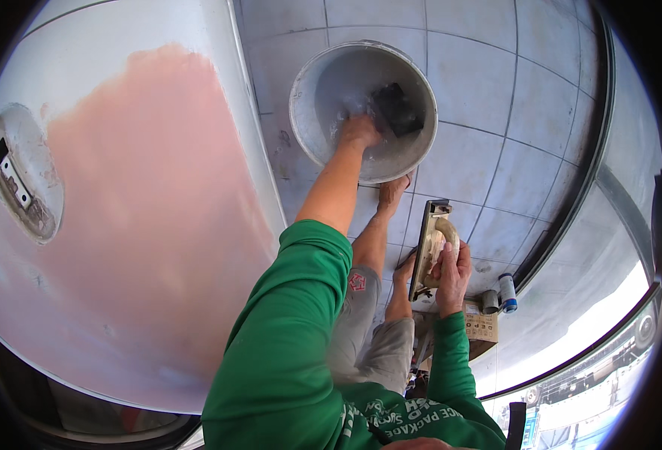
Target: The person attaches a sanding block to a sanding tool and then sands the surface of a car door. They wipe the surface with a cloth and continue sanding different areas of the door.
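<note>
A round bucket (pixel 299 124) of cloudy water stands on the tiled floor, and my left hand (pixel 361 132) reaches down into it. Its fingers are under the splashing water, so their grip is hidden. Beside that hand, a black flat rectangular piece (pixel 398 109) lies in the water; whether I touch it cannot be seen. My right hand (pixel 451 271) is closed around the curved handle of a long, worn sanding block (pixel 425 251), held upright to the right of my legs.
At left is a white car panel (pixel 106 26) with a broad pinkish patch (pixel 151 165) and a recessed door handle opening (pixel 22 176). A cardboard box (pixel 482 327), a grey can (pixel 490 301) and a blue-white can (pixel 507 291) stand at right. My bare foot (pixel 395 191) is near the bucket.
</note>
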`<action>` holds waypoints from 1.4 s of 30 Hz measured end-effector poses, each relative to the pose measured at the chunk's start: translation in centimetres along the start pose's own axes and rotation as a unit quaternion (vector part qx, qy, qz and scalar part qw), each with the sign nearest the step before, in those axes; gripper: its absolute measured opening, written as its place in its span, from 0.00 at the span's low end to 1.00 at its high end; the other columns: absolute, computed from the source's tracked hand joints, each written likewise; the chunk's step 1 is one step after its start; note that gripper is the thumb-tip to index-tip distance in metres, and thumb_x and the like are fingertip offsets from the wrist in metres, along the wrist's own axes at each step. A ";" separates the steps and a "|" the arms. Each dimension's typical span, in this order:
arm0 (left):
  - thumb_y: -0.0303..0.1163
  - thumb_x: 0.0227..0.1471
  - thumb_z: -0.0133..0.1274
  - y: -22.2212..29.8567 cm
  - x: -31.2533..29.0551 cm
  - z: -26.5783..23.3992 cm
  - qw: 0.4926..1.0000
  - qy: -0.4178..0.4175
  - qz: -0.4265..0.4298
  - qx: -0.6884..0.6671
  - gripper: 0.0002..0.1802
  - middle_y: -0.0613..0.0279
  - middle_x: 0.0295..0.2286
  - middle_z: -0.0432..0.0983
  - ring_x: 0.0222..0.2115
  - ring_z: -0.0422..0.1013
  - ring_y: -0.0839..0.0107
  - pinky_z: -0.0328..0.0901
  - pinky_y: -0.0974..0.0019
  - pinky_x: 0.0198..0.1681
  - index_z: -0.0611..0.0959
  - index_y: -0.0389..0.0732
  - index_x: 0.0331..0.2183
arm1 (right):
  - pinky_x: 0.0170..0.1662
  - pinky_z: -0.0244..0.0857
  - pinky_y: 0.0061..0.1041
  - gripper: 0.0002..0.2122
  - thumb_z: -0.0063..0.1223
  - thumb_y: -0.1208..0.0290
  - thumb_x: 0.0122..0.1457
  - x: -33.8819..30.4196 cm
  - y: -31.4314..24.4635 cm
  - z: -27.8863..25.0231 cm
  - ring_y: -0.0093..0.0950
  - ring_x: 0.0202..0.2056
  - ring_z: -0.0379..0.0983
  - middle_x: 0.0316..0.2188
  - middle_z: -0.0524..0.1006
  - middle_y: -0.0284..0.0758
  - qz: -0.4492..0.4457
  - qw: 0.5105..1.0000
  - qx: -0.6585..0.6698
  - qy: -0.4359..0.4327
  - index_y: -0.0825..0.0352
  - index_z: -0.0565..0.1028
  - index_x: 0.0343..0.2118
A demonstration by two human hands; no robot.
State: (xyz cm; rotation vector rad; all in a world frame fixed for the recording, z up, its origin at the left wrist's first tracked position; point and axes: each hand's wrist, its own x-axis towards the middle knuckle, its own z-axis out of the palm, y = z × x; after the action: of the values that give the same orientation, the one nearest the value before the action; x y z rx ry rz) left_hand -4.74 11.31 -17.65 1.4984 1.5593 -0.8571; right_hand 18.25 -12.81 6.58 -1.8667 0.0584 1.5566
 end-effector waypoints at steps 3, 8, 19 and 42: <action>0.47 0.47 0.65 0.2 -4.7 -0.9 0.988 -0.016 0.106 -0.108 0.30 0.52 0.45 0.84 0.51 0.78 0.53 0.70 0.57 0.57 0.86 0.44 0.51 | 0.22 0.55 0.15 0.13 0.54 0.61 0.72 -1.2 -1.4 -0.2 0.12 0.19 0.61 0.22 0.70 0.23 0.008 0.999 0.002 -0.031 0.66 0.74 0.49; 0.29 0.47 0.69 -1.7 -20.0 -4.0 0.731 -0.169 0.125 -0.649 0.28 0.60 0.40 0.83 0.43 0.78 0.69 0.73 0.64 0.49 0.82 0.39 0.51 | 0.23 0.56 0.17 0.14 0.52 0.57 0.72 -5.2 -2.4 -0.8 0.14 0.18 0.60 0.22 0.67 0.23 0.010 0.994 0.061 -0.095 0.64 0.76 0.48; 0.27 0.45 0.71 -9.7 -72.6 -13.5 0.834 0.467 0.216 -0.201 0.25 0.60 0.39 0.78 0.39 0.72 0.71 0.68 0.68 0.45 0.80 0.38 0.47 | 0.25 0.61 0.23 0.14 0.52 0.56 0.71 -19.8 -3.1 5.5 0.21 0.21 0.64 0.26 0.68 0.27 -0.014 0.947 0.104 -0.304 0.64 0.75 0.47; 0.30 0.40 0.64 -20.4 -78.9 -12.3 0.784 0.536 0.268 0.161 0.12 0.58 0.35 0.81 0.43 0.75 0.53 0.64 0.48 0.61 0.83 0.39 0.32 | 0.24 0.60 0.20 0.21 0.52 0.51 0.71 -44.6 26.1 13.3 0.16 0.19 0.63 0.21 0.68 0.25 -0.010 0.934 0.175 -0.312 0.68 0.73 0.47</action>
State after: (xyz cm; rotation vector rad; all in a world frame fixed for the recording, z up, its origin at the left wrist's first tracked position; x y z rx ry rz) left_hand -27.21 -15.54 56.95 2.7877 1.5372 0.1879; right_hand -17.22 -42.71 32.95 -1.0419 0.0251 1.9121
